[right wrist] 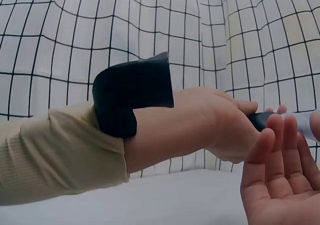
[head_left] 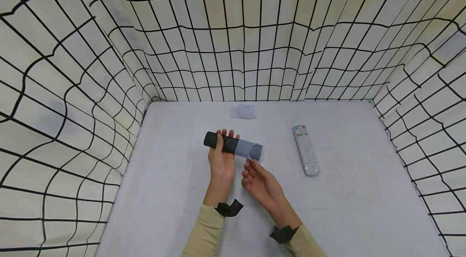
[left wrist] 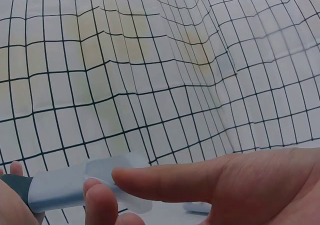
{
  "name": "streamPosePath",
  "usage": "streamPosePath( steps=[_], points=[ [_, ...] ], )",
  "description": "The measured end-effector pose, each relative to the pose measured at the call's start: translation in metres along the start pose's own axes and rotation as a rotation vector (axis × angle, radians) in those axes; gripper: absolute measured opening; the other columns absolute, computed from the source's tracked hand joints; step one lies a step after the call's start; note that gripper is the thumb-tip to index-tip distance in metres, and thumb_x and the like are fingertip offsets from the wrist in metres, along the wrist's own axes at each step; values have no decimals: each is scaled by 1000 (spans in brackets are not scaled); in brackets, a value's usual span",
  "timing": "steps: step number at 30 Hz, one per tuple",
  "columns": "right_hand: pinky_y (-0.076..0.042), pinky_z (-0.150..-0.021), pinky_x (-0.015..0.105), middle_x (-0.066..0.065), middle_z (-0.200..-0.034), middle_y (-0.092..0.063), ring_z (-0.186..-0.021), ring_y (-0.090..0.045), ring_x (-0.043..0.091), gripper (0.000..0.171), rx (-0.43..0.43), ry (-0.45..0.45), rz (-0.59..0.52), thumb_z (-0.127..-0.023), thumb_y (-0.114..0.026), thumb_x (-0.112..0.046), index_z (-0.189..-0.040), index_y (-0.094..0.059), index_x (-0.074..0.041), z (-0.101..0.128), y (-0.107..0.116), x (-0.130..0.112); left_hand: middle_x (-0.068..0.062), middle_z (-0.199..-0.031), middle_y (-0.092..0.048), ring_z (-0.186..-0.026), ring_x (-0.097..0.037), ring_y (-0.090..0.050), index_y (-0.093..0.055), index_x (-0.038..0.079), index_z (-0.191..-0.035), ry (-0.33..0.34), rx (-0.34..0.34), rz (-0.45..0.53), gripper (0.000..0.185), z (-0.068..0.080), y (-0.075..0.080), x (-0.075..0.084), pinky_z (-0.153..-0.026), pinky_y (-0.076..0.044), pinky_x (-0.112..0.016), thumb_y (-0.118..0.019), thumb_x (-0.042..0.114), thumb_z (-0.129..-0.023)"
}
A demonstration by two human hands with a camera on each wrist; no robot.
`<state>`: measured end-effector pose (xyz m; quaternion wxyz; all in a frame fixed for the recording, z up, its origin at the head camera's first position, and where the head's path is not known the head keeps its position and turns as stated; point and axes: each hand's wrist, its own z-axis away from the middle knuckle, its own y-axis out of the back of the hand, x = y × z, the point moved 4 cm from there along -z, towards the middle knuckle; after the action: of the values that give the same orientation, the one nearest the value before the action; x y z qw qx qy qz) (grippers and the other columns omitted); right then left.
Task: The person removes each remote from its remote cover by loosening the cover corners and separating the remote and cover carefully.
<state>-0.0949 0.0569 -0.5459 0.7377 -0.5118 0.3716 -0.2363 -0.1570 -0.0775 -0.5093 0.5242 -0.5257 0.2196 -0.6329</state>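
Head view: grey table (head_left: 174, 192), grid-patterned cloth walls (head_left: 73, 87); white remote (head_left: 306, 150) lying apart. Left hand (head_left: 221, 160) grasps black remote (head_left: 218, 142), half inside clear sleeve (head_left: 251, 151); right hand (head_left: 260, 182) pinches the sleeve's end.
Left wrist view: fingers (left wrist: 100, 202) on sleeve (left wrist: 75, 185).
Right wrist view: right palm (right wrist: 280, 185) relaxed.

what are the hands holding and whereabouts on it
The left hand grips the black remote round its bare dark end. The right hand pinches the edge of the clear plastic sleeve covering its other end.
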Motion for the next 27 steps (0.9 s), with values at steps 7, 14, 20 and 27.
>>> streamPosePath(
  steps=[7, 14, 20, 27],
  points=[
    [-48, -74, 20, -5, -95, -65, -83, -59, 6, 23, 88, -18, -72, -114, -43, -23, -112, -62, -11, -4, 2, 2, -3, -116, -60, -107, -21, -68, -53, 8, -128, -47, 11, -18, 22, 2, 0, 1, -98, -59, -41, -53, 19, -110],
    [-36, -65, 20, -7, -72, -50, -69, -43, 5, 21, 216, -10, -99, -111, -42, -18, -99, -57, -11, -6, 0, 4, 1, -107, -59, -97, -19, -63, -53, 6, -121, -62, 39, -11, 18, 1, 2, 3, -93, -58, -39, -53, 19, -109],
    [-32, -61, 19, -8, -66, -43, -64, -36, 4, 16, 296, 9, -127, -110, -41, -18, -100, -53, -12, -3, -3, 5, 0, -103, -59, -92, -19, -62, -52, 4, -122, -67, 55, -13, 20, 0, 3, 6, -91, -57, -38, -55, 19, -109],
    [-29, -61, 19, -8, -65, -40, -64, -32, 3, 13, 301, 5, -147, -110, -40, -17, -103, -50, -12, 2, -3, 5, -2, -100, -58, -89, -19, -62, -52, 3, -122, -56, 72, 0, 20, 0, 5, 6, -89, -58, -38, -54, 17, -109]
  ],
)
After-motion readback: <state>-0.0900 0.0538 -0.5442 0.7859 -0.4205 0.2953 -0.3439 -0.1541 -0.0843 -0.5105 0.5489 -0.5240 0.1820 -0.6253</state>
